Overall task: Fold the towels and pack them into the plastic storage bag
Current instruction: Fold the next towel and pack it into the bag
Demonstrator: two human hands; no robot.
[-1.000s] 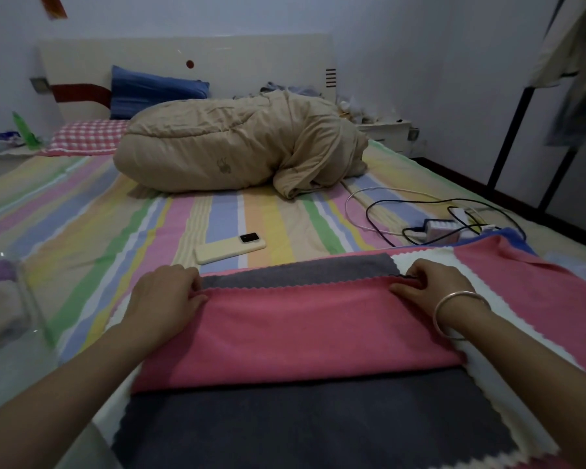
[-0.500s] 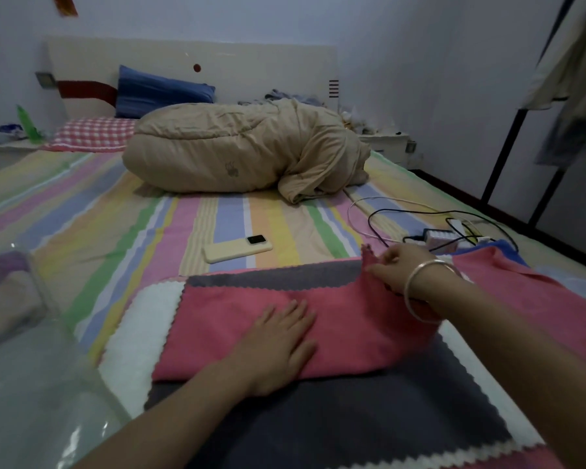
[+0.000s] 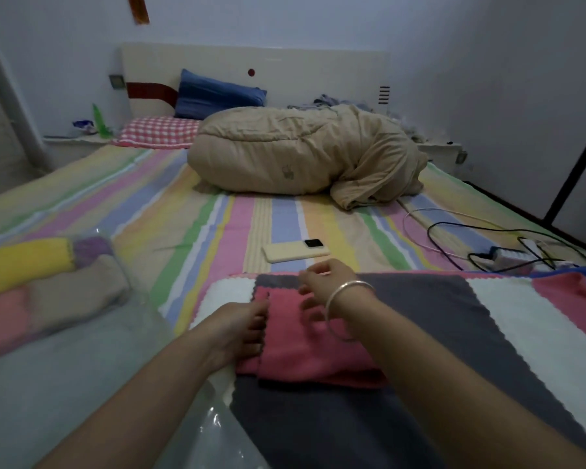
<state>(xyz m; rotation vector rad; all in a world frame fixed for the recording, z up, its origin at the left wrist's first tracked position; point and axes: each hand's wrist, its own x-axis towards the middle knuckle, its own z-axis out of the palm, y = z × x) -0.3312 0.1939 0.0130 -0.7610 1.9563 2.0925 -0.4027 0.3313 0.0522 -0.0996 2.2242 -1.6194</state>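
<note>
with folded towels (image 3: pixel 44 282) already inside the bag (image 3: pixel 82 367) at your left, your left hand (image 3: pixel 237 328) presses flat on the pink towel (image 3: pixel 305 346) atop the unfolded stack, right hand (image 3: pixel 322 282) loosely open above it, holding nothing.

Matt pink towel (image 3: pixel 305 346), glossy plastic bag (image 3: pixel 82 367)

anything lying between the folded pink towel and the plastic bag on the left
Nothing visible does. The folded pink towel lies right of the clear plastic storage bag; only the left hand, resting at the towel's edge, sits between them.
</note>
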